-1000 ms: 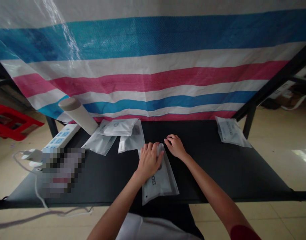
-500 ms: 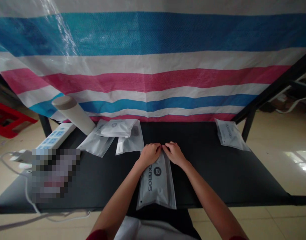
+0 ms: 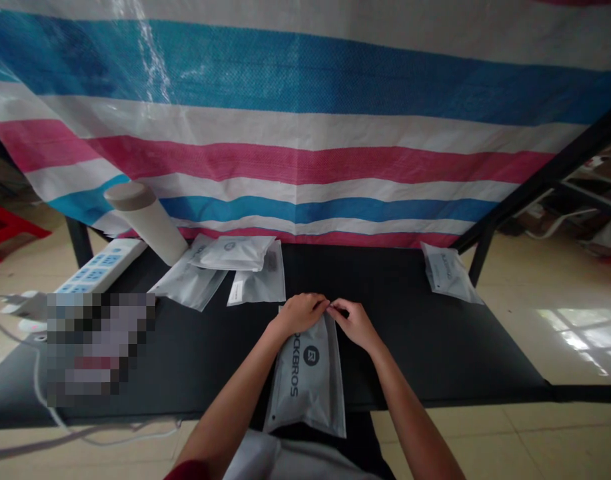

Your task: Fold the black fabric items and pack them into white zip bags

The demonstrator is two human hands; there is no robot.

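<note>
A frosted zip bag [image 3: 308, 390] printed "ROCKBROS" lies lengthwise before me, its near end reaching past the front edge of the black surface. My left hand [image 3: 304, 313] is closed on the bag's far end, covering its left corner. Close beside it, my right hand [image 3: 354, 321] pinches the same end near the right corner. The fingertips of both hands almost meet there. What is inside the bag cannot be made out.
More frosted bags [image 3: 235, 252] lie in a pile at back left, beside a leaning white bottle [image 3: 152, 223] and a power strip [image 3: 100, 267]. Another bag [image 3: 450, 272] rests at far right. A striped tarp [image 3: 295, 133] hangs behind; a cable [image 3: 40, 380] crosses the left edge.
The bag sits slightly nearer to me. My right hand's fingers have drawn into a tighter pinch at the bag's far end. The camera view has tilted a little.
</note>
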